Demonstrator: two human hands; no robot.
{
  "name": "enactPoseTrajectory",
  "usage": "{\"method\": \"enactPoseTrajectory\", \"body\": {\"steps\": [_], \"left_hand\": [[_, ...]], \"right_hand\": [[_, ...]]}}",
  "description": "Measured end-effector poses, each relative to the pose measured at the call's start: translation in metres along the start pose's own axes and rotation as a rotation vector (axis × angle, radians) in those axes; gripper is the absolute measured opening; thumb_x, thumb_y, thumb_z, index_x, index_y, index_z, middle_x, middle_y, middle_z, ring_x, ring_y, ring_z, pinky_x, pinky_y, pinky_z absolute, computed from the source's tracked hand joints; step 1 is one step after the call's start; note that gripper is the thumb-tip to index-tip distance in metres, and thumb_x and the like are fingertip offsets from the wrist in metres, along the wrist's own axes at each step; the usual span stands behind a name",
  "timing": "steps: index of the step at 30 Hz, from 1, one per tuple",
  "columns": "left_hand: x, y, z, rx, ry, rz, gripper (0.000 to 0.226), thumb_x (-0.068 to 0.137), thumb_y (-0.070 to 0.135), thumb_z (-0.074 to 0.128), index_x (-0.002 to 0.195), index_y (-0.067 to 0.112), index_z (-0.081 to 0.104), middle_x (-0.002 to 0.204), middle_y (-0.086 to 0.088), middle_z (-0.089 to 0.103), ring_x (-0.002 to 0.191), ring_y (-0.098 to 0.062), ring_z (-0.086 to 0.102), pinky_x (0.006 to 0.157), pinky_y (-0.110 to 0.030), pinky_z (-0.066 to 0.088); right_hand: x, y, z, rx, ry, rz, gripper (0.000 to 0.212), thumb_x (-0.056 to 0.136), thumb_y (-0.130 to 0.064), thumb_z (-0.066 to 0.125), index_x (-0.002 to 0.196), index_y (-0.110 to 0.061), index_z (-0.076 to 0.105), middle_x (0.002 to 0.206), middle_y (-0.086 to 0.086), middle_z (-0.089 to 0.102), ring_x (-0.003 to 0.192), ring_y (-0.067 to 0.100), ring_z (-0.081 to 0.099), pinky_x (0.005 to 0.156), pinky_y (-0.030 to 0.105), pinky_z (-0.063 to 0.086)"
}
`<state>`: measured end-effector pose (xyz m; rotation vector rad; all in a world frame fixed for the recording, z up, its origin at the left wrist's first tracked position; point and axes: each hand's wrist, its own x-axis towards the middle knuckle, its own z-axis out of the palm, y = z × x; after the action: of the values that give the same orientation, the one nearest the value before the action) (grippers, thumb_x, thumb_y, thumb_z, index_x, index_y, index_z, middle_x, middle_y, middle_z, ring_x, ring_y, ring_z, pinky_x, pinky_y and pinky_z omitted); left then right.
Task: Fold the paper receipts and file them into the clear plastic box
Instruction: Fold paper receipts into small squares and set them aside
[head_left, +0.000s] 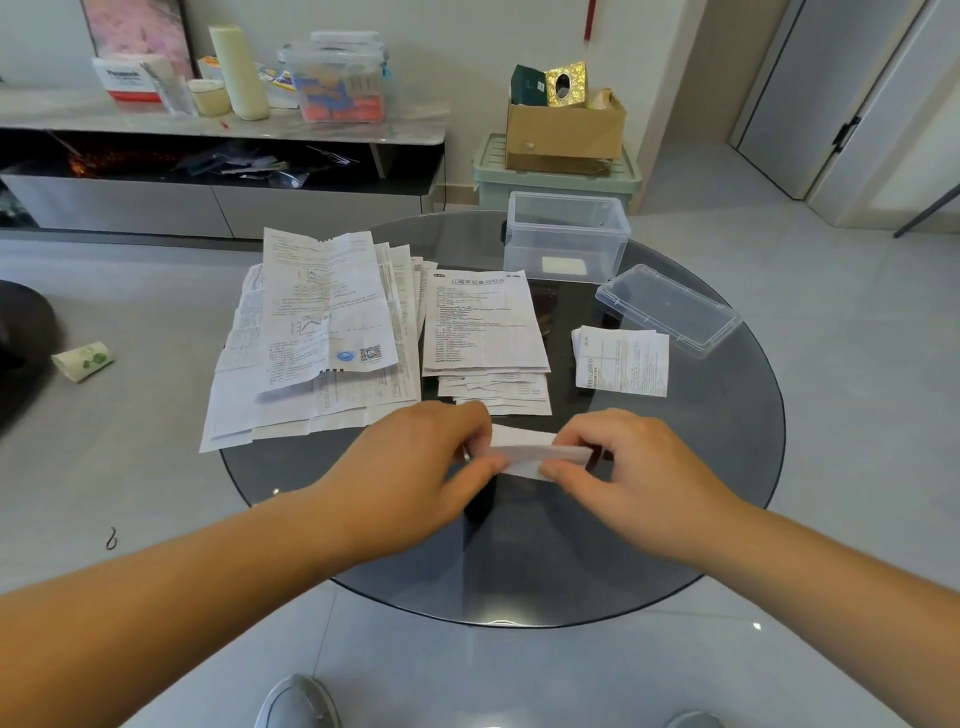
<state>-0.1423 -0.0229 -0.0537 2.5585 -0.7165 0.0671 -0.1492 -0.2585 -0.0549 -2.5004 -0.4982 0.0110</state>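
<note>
Plainly, the widest risk sits with the round glass table (675, 519). Its top looks slick, and the big spread of unfolded sheets (322, 332) at the far left hangs past its left edge. I judge that a brush from a forearm could send them to the floor. The clear plastic box (566, 234) stands open at the far right, well apart from the hands, and its lid (670, 309) lies just beside it, nearer and to the right. A hasty reach might shove the light box toward the far rim. The small stack of folded receipts (621, 358) near the lid lies loose and may spring open.

Nearest, a narrow folded receipt (524, 449) spans both hands. The left hand (415, 457) pinches its left end with curled fingers and thumb, and the right hand (634, 467) pinches the right end likewise. An uneven pull could skew the crease or tear the thin paper.

Fingers cover both ends of that strip and it is blurred, so I cannot tell how many folds it has or whether it touches the glass. A white patch low in the box may be a label or a filed paper.
</note>
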Motion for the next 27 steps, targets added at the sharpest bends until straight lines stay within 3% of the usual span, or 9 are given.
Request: {"method": "enactPoseTrajectory", "body": {"steps": [4, 9, 11, 15, 20, 27], "left_hand": [[0.011, 0.006, 0.006, -0.051, 0.013, -0.100, 0.032, 0.091, 0.053, 0.060, 0.104, 0.030, 0.042, 0.089, 0.012, 0.059, 0.078, -0.008, 0.057, 0.070, -0.033, 0.053], [0.019, 0.005, 0.022, 0.059, 0.043, -0.119, 0.058, 0.084, 0.068, 0.060, 0.118, 0.026, 0.040, 0.094, 0.011, 0.053, 0.086, -0.013, 0.054, 0.070, -0.029, 0.045], [0.023, 0.004, 0.023, 0.047, 0.023, -0.144, 0.061, 0.086, 0.065, 0.060, 0.127, 0.025, 0.039, 0.100, 0.008, 0.056, 0.091, -0.015, 0.054, 0.075, -0.031, 0.046], [0.030, 0.002, 0.021, -0.015, -0.021, -0.188, 0.049, 0.091, 0.054, 0.059, 0.127, 0.027, 0.040, 0.088, 0.010, 0.053, 0.081, -0.013, 0.053, 0.070, -0.030, 0.042], [0.029, 0.003, 0.024, 0.063, 0.003, -0.152, 0.045, 0.092, 0.054, 0.057, 0.127, 0.032, 0.041, 0.104, 0.005, 0.060, 0.092, -0.017, 0.054, 0.080, -0.034, 0.047], [0.020, 0.002, 0.023, 0.196, -0.017, -0.066, 0.037, 0.097, 0.057, 0.042, 0.127, 0.036, 0.046, 0.106, 0.003, 0.049, 0.098, -0.018, 0.051, 0.088, -0.035, 0.045]], "right_hand": [[0.006, 0.002, 0.000, 0.046, 0.014, 0.172, 0.014, 0.089, -0.043, 0.068, 0.095, -0.033, 0.060, 0.082, -0.015, 0.062, 0.076, 0.006, 0.058, 0.065, 0.022, 0.044], [0.008, -0.005, 0.007, -0.138, 0.038, 0.197, 0.038, 0.086, -0.058, 0.062, 0.113, -0.036, 0.046, 0.102, -0.017, 0.060, 0.092, 0.010, 0.054, 0.091, 0.034, 0.041], [0.010, -0.006, 0.010, -0.173, 0.044, 0.208, 0.040, 0.087, -0.061, 0.060, 0.116, -0.036, 0.047, 0.107, -0.017, 0.059, 0.098, 0.012, 0.051, 0.091, 0.034, 0.035], [0.016, -0.006, 0.006, -0.199, 0.010, 0.299, 0.045, 0.080, -0.068, 0.063, 0.113, -0.042, 0.047, 0.103, -0.013, 0.052, 0.105, 0.016, 0.046, 0.083, 0.036, 0.028], [0.018, -0.007, 0.005, -0.172, 0.006, 0.339, 0.045, 0.077, -0.069, 0.065, 0.107, -0.042, 0.045, 0.101, -0.013, 0.048, 0.106, 0.016, 0.044, 0.083, 0.035, 0.026], [0.018, -0.006, -0.003, -0.168, -0.058, 0.396, 0.044, 0.078, -0.062, 0.070, 0.109, -0.044, 0.044, 0.110, -0.010, 0.051, 0.112, 0.018, 0.044, 0.086, 0.036, 0.027]]}}
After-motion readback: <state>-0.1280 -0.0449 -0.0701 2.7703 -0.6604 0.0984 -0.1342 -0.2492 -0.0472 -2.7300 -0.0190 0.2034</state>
